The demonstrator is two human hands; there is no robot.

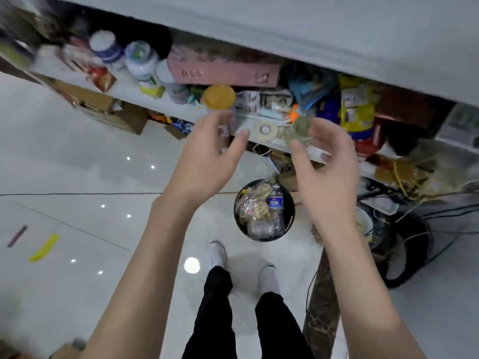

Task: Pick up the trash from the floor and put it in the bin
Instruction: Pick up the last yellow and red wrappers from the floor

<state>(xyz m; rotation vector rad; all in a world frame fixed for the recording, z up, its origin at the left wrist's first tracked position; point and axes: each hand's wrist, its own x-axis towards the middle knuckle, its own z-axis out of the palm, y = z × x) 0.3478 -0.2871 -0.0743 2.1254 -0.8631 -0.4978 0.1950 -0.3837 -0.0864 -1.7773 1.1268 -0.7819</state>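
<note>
A round black bin [292, 203] stands on the white tiled floor below my hands, filled with clear wrappers and a plastic bottle with a blue label [275, 203]. My left hand [207, 159] and my right hand [324, 167] are both raised above the bin with fingers spread and nothing in them. A yellow scrap [44, 247] and a thin dark purple strip [17, 236] lie on the floor at the far left, well away from both hands.
A cluttered shelf [145, 95] runs across the top, with jars, a pink box [223, 71], a tape roll [265, 129] and bags. Cardboard boxes [124, 117] sit under it. Cables and a dark ring lie at right [409, 244]. My feet [243, 260] stand before the bin.
</note>
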